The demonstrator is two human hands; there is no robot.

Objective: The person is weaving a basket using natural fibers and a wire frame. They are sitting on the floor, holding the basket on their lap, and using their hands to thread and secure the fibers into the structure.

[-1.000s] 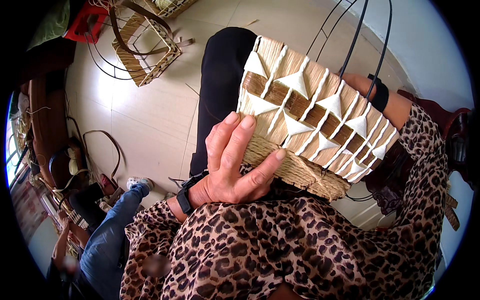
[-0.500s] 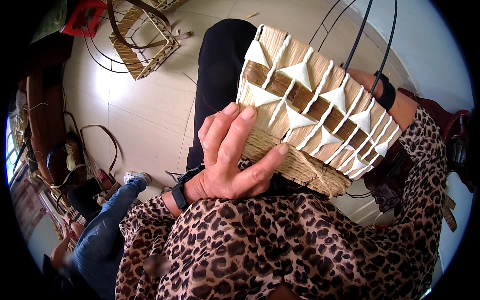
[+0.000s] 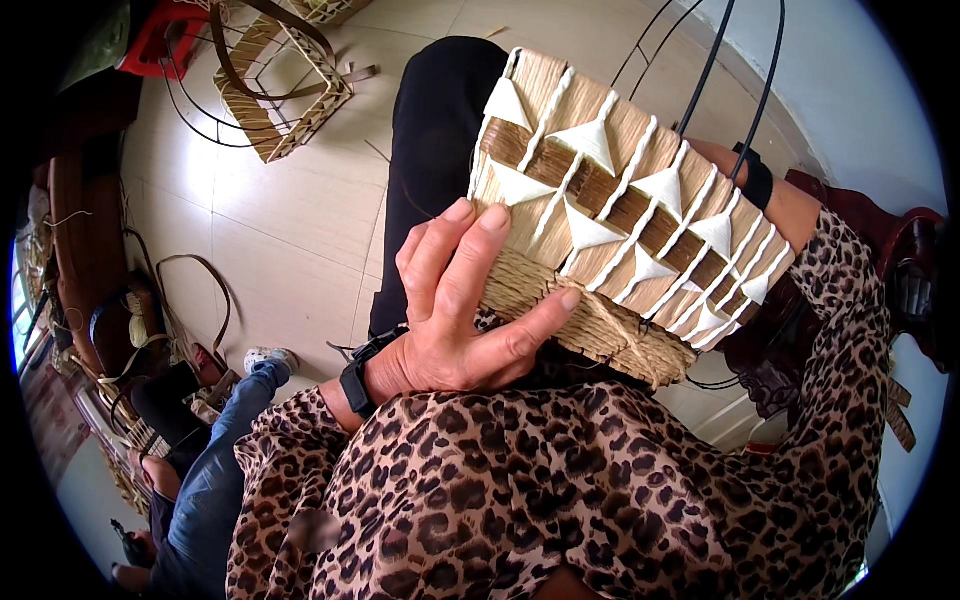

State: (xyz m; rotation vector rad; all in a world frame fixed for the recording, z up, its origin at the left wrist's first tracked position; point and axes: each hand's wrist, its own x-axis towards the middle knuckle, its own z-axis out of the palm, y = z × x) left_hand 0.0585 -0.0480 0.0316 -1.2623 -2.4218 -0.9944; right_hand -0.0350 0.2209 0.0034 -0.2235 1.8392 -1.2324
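A partly wrapped woven basket (image 3: pixel 600 195) stands tilted over my lap. Its facing side is wound with tan strands and crossed by white twisted cords, a brown band and several white triangles. Along the lower edge runs a braided straw-coloured strip (image 3: pixel 560 310). My left hand (image 3: pixel 460 310) holds the basket's lower left side, fingertips on its face and thumb against the braided strip. On the far side, my right hand (image 3: pixel 715 155) goes behind the basket; its fingers are hidden. Black wires (image 3: pixel 715 70) rise from behind the basket near the right wrist.
An unfinished wire-framed basket (image 3: pixel 285 90) with a brown strap sits on the tiled floor at far left, by a red plastic item (image 3: pixel 165 35). Another person's jean-clad leg (image 3: pixel 215 480) is at lower left, near straps and craft materials. Dark carved wooden furniture (image 3: pixel 905 270) stands at right.
The basket has shifted slightly left, its right end turning a little. My left hand keeps nearly the same grip. At lower left, the other person's arm and body have moved.
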